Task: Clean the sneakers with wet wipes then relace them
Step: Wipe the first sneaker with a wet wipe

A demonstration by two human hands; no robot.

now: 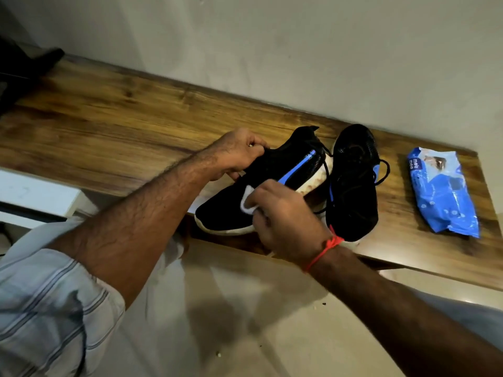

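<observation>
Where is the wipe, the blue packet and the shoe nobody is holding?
wipe [248, 202], head view, its white folded edge.
blue packet [446, 202], head view, its middle.
other shoe [353, 186], head view, its black upper.

A long brown wooden table [109, 126] runs along a plain pale wall [299, 50]. On it, near the front edge, a black knit sneaker with a blue stripe and white sole [272, 170] lies tilted, its toe past the edge. Just to its right, touching it, stands a second black sneaker with blue trim [353, 183]. Further right, apart, lies a blue plastic pack of wet wipes [443, 197]. A dark object [24, 66] sits at the table's far left end
</observation>
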